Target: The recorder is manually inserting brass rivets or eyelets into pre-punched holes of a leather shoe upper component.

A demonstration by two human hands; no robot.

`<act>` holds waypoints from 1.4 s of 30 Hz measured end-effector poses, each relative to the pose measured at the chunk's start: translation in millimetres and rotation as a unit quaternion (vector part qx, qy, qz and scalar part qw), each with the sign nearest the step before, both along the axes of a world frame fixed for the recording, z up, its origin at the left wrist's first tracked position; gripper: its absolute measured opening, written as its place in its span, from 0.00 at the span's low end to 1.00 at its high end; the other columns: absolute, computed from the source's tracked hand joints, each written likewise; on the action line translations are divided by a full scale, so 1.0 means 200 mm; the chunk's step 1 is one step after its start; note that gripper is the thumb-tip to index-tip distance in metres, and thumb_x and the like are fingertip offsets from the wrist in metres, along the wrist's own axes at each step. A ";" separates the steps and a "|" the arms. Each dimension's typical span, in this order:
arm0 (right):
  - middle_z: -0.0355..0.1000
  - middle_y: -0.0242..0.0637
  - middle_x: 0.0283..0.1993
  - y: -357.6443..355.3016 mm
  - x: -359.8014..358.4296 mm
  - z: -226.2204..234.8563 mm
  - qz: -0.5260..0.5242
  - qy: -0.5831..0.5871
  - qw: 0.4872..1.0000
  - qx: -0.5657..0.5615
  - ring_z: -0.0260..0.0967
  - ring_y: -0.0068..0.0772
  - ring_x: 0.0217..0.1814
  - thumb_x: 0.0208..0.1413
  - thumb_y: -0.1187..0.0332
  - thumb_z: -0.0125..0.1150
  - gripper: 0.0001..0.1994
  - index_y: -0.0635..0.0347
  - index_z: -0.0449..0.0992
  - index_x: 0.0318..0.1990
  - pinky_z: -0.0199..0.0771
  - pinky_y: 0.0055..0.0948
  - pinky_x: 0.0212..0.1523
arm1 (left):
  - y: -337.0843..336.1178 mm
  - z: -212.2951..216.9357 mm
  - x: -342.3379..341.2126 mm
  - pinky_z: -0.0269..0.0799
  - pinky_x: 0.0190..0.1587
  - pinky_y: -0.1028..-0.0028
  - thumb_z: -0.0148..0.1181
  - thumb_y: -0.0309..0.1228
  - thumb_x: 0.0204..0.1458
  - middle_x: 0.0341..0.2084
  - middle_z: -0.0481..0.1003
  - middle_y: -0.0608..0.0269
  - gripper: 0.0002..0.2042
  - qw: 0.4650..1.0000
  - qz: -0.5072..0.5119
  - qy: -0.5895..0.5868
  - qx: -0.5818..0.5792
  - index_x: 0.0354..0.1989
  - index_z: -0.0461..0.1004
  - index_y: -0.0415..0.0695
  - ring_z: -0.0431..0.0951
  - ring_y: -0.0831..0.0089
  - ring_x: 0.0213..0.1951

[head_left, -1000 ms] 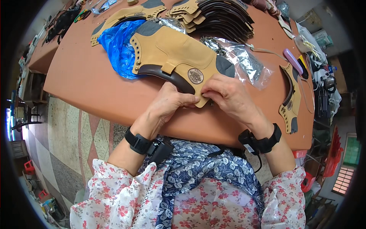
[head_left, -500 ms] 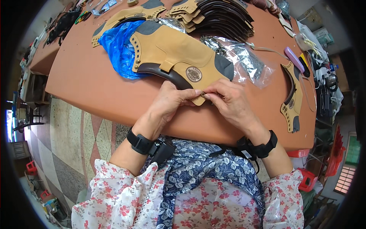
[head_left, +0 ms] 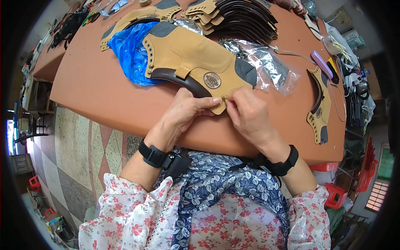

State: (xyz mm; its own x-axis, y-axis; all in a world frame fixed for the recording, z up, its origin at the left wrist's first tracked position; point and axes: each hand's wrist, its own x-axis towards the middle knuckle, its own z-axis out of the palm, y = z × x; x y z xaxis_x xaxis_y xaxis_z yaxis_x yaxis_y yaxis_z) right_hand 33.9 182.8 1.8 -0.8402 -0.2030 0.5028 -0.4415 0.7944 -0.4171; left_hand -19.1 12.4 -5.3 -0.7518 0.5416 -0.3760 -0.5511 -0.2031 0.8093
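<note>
A tan leather boot upper (head_left: 200,52) lies flat near the table's front edge, with a dark brown padded collar, grey end patches and a round dark stamp. My left hand (head_left: 183,109) grips its near tab, thumb on top and fingers tucked beneath. On that tab is a small brass-coloured lace fitting (head_left: 224,97). My right hand (head_left: 248,110) is closed in a pinch beside this fitting; its fingertips hide whatever they hold. At the upper's left end, a row of holes runs down to a fitted metal piece (head_left: 151,66).
Under the upper's left side sits a crumpled blue plastic bag (head_left: 129,54). Stacked uppers (head_left: 246,21) stand at the back, near a clear bag of small metal parts (head_left: 271,66). Another upper (head_left: 320,104) lies right, below a purple-handled tool (head_left: 321,64). The orange-brown tabletop (head_left: 96,79) has a rounded front edge.
My right hand has shifted slightly right and turned, its fingers curling more. The brass-coloured fitting on the tab now shows more plainly. My left hand keeps its hold.
</note>
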 end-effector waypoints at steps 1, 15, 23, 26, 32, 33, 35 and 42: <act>0.66 0.42 0.27 -0.01 0.00 0.00 0.005 0.004 1.000 0.024 0.68 0.42 0.29 0.46 0.76 0.56 0.03 0.63 0.68 0.29 0.69 0.35 0.29 | 0.00 0.00 0.00 0.77 0.36 0.72 0.62 0.22 0.45 0.33 0.76 0.60 0.14 1.000 -0.002 -0.001 -0.004 0.42 0.71 0.37 0.78 0.72 0.34; 0.69 0.40 0.31 0.01 0.02 0.00 0.030 -0.048 0.993 -0.108 0.70 0.41 0.32 0.47 0.77 0.59 0.04 0.63 0.73 0.32 0.72 0.31 0.30 | 0.01 0.00 0.01 0.76 0.32 0.75 0.62 0.21 0.45 0.32 0.76 0.59 0.13 1.000 0.024 -0.006 0.014 0.40 0.72 0.35 0.77 0.72 0.31; 0.66 0.38 0.30 0.02 0.01 -0.03 0.068 0.076 0.992 0.078 0.70 0.36 0.30 0.40 0.77 0.56 0.06 0.64 0.72 0.30 0.71 0.29 0.29 | 0.00 -0.01 0.00 0.77 0.32 0.76 0.61 0.20 0.45 0.33 0.76 0.59 0.13 0.999 0.027 -0.011 0.027 0.41 0.71 0.35 0.77 0.73 0.32; 0.66 0.39 0.31 0.02 0.01 -0.04 0.083 0.086 0.984 0.133 0.70 0.35 0.31 0.40 0.76 0.55 0.08 0.65 0.72 0.31 0.71 0.28 0.29 | 0.00 -0.03 0.00 0.76 0.32 0.77 0.60 0.20 0.45 0.33 0.76 0.59 0.13 1.000 0.020 -0.011 0.021 0.41 0.71 0.35 0.77 0.73 0.32; 0.67 0.40 0.32 0.04 0.01 -0.07 0.090 0.104 0.986 0.090 0.69 0.34 0.30 0.39 0.77 0.56 0.11 0.67 0.73 0.34 0.70 0.27 0.29 | 0.01 -0.02 0.00 0.76 0.31 0.78 0.59 0.21 0.46 0.33 0.76 0.58 0.12 1.000 0.024 -0.007 0.010 0.41 0.72 0.35 0.77 0.73 0.32; 0.68 0.40 0.33 0.04 0.01 -0.07 0.091 0.103 0.987 0.087 0.69 0.34 0.30 0.39 0.77 0.56 0.11 0.67 0.73 0.35 0.70 0.27 0.29 | 0.00 -0.02 0.00 0.76 0.31 0.78 0.59 0.21 0.46 0.33 0.76 0.58 0.12 1.000 0.025 -0.006 0.010 0.41 0.72 0.35 0.77 0.73 0.32; 0.68 0.39 0.32 0.05 0.02 -0.07 0.087 0.104 0.986 0.101 0.69 0.34 0.30 0.40 0.77 0.57 0.11 0.67 0.74 0.35 0.70 0.27 0.29 | 0.01 -0.02 0.00 0.76 0.31 0.78 0.59 0.22 0.46 0.34 0.76 0.58 0.12 1.000 0.025 -0.003 0.013 0.41 0.72 0.34 0.77 0.73 0.32; 0.68 0.39 0.33 0.04 0.03 -0.06 0.083 0.117 0.984 0.107 0.69 0.32 0.31 0.40 0.77 0.58 0.11 0.67 0.74 0.35 0.70 0.27 0.29 | 0.01 -0.03 0.00 0.75 0.31 0.78 0.61 0.23 0.46 0.33 0.76 0.58 0.12 1.000 0.021 0.018 -0.013 0.40 0.72 0.35 0.77 0.74 0.31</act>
